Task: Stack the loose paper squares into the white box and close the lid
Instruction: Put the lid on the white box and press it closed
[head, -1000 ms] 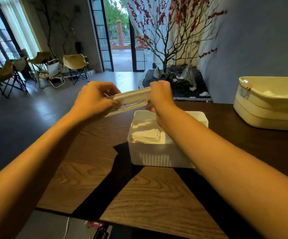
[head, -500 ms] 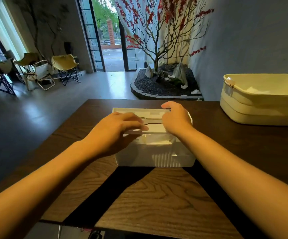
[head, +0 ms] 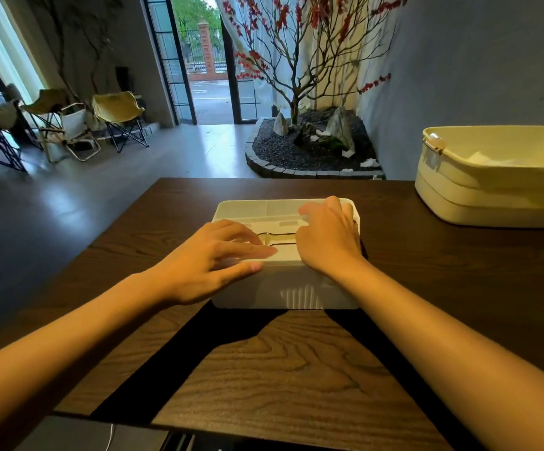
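The white box [head: 296, 292] stands in the middle of the dark wooden table [head: 280, 369]. Its white lid [head: 257, 211] lies flat on top, with a thin slot in its middle. My left hand [head: 212, 258] presses on the lid's near left part with straight fingers. My right hand [head: 326, 239] rests flat on the lid's right part, fingers reaching to the far edge. The paper squares are hidden under the lid.
A cream tub [head: 498, 177] stands at the table's far right. Beyond the table are a red-blossom tree in a gravel bed [head: 309, 151] and folding chairs [head: 118, 118] on the left of the room.
One second ago both hands held the lid in the air above the open box. They brought it down onto the box, and now it lies flat under both hands.
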`<action>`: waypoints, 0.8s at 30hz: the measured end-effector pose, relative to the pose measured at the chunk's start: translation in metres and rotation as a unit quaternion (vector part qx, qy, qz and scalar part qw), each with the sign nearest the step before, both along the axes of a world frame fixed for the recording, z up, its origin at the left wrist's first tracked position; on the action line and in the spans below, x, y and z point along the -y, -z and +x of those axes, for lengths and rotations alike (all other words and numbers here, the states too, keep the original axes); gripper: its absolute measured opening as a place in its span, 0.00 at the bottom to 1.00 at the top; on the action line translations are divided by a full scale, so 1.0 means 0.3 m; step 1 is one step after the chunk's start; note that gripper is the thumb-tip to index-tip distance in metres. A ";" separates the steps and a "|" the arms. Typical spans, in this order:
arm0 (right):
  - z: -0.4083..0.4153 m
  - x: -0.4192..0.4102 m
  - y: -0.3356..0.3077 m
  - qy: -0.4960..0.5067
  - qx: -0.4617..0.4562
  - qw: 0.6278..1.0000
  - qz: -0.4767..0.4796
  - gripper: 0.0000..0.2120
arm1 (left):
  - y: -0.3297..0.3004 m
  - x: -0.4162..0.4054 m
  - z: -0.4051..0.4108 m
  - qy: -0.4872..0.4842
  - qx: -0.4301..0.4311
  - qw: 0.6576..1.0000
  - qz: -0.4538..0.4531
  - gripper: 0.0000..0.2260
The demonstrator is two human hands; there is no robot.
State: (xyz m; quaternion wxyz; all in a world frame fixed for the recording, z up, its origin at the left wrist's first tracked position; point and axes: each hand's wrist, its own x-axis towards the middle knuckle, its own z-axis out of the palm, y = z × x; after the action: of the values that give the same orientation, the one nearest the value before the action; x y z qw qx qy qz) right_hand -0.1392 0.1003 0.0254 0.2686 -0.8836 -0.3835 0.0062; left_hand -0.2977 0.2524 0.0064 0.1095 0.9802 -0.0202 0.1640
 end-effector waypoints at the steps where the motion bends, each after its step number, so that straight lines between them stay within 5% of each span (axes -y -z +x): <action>1: 0.002 -0.003 0.000 -0.005 0.001 1.000 -0.004 0.19 | 0.001 -0.005 0.006 0.003 -0.006 1.000 -0.004 0.18; 10: -0.019 -0.020 0.012 -0.032 0.084 0.994 -0.055 0.13 | 0.018 -0.009 0.015 -0.107 -0.022 0.990 -0.087 0.26; 15: -0.022 -0.016 -0.011 -0.051 0.116 0.986 -0.108 0.15 | -0.011 -0.001 0.058 -0.177 -0.160 0.970 -0.043 0.42; 24: 0.076 0.150 -0.023 0.013 0.161 0.976 -0.146 0.10 | -0.015 0.228 0.186 -0.167 -0.140 0.974 -0.058 0.36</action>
State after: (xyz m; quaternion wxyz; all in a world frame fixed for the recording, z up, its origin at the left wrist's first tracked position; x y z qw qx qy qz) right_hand -0.1163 0.0553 0.0323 0.0718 -0.9077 -0.4048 -0.0839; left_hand -0.2418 0.1841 0.0109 0.1389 0.9749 0.1688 0.0421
